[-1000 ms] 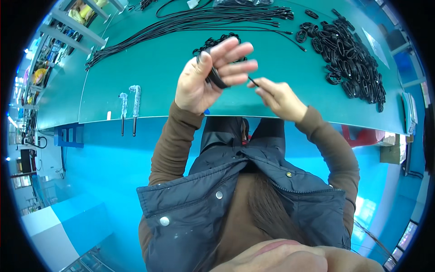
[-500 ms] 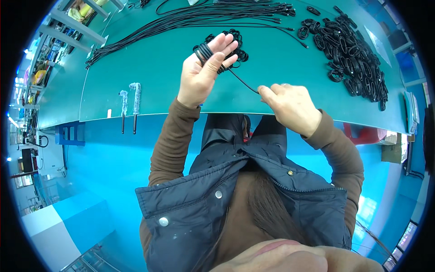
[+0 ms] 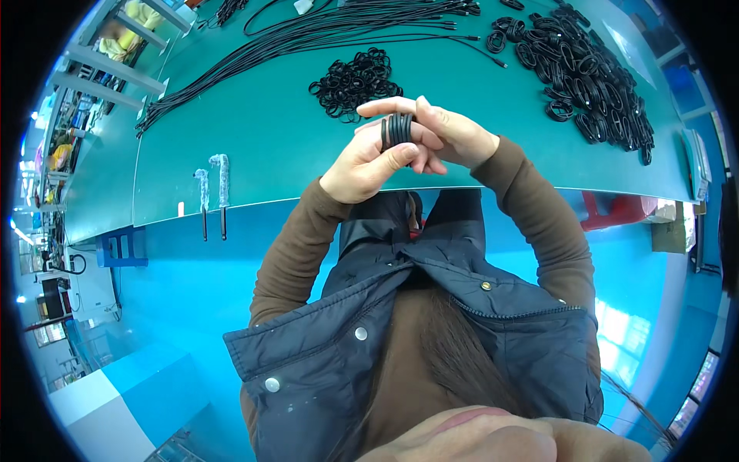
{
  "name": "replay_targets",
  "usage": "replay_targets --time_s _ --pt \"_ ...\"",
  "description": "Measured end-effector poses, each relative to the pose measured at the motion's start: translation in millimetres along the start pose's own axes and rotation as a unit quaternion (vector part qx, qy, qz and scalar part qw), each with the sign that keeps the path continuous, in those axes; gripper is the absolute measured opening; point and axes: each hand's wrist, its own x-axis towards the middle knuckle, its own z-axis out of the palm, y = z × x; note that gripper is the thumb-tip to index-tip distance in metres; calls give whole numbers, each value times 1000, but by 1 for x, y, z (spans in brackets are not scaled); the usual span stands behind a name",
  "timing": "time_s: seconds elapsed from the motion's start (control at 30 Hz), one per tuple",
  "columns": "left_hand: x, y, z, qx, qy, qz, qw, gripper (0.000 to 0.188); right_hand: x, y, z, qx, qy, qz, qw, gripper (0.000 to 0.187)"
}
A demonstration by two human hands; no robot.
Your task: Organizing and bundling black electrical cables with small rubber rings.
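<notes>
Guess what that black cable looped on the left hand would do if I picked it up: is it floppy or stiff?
Probably bendy: the black cable curves in tight loops around the left hand. It might spring open if let go, since no tie shows around those loops. It's likely light too, because it looks thin.

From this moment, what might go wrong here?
The black cable coil is looped around the fingers of the left hand, with no tie visible on it, so its turns could spring loose if the right hand lets go.

The pile of small black rings lies just beyond both hands; a stray sweep might scatter it.

The longer film-wrapped tool overhangs the table edge and could be knocked off.
</notes>
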Motion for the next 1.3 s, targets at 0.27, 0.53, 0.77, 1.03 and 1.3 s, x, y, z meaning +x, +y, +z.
replay_targets --time_s 0.27,0.53,0.77,1.03,1.3 --pt "4 -5 1 83 4 35 996 19 9 3 7 -60 40 -29 997 81" --pt "9 -2 1 185 -21 40 982 13 10 9 1 -28 21 -30 999 67" --pt "13 -5 8 121 87 3 989 11 10 0 9 -113 168 66 977 35" --pt "10 6 2 219 260 39 940 19 14 17 -17 -18 252 -50 966 20" --pt "9 -4 -2 122 111 -90 982 20 19 19 11 -160 275 -84 944 24"
